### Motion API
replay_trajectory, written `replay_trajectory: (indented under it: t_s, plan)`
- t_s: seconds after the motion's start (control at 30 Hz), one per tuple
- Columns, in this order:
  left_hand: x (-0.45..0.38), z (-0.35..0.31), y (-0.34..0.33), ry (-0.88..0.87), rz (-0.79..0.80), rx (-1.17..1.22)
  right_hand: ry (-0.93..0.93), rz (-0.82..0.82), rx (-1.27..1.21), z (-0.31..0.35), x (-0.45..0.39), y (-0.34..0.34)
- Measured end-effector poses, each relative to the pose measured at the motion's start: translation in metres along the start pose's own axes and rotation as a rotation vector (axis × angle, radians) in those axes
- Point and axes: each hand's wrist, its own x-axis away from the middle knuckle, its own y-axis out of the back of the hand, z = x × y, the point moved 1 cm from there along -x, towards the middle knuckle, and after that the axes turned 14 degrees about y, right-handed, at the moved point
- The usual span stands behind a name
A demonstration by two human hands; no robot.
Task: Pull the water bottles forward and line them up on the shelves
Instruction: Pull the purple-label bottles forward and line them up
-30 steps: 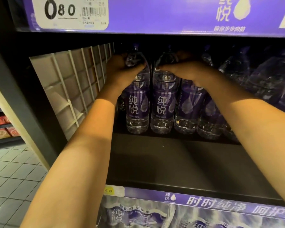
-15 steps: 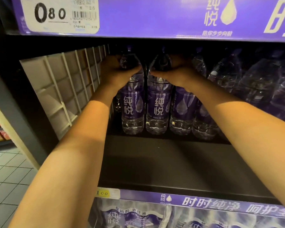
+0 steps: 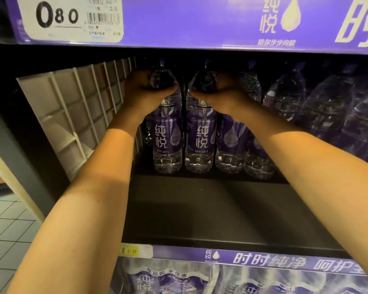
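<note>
Clear water bottles with purple labels stand deep on a dark shelf (image 3: pixel 210 211). My left hand (image 3: pixel 142 96) grips the shoulder of the leftmost bottle (image 3: pixel 167 136). Beside it, my right hand (image 3: pixel 223 98) grips the shoulder of the second bottle (image 3: pixel 201 139). Both bottles stand upright, side by side, set back from the shelf's front edge. More bottles (image 3: pixel 232 145) stand to the right, and a further group (image 3: pixel 327 109) sits closer on the far right. The caps are lost in shadow under the upper shelf.
A white gridded divider panel (image 3: pixel 77 115) walls the shelf's left side. A purple price strip (image 3: pixel 179 20) fronts the shelf above, another (image 3: pixel 242 258) the front edge below. Wrapped bottle packs (image 3: pixel 179 281) fill the lower shelf. Tiled floor (image 3: pixel 6 225) lies at left.
Both hands keep their hold on the two bottles' shoulders. The view has shifted slightly; the bottles sit at about the same depth on the shelf.
</note>
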Motion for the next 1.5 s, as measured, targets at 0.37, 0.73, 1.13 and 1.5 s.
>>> replay_trajectory:
  t_s: [0.37,0.73,1.13,1.5]
  plan:
    - [0.002,0.005,-0.005,0.054,0.034,0.057,-0.024,0.039,0.063,0.011,0.004,-0.001]
    - [0.044,-0.001,-0.026,-0.261,-0.412,-0.003,-0.081,-0.079,-0.128,-0.012,0.071,0.072]
    - [0.077,-0.086,-0.138,-0.387,-0.002,-0.12,-0.018,-0.174,0.479,-0.058,0.084,0.162]
    - [0.041,-0.094,-0.17,-0.213,0.064,-0.197,-0.08,-0.115,0.153,-0.074,0.05,0.145]
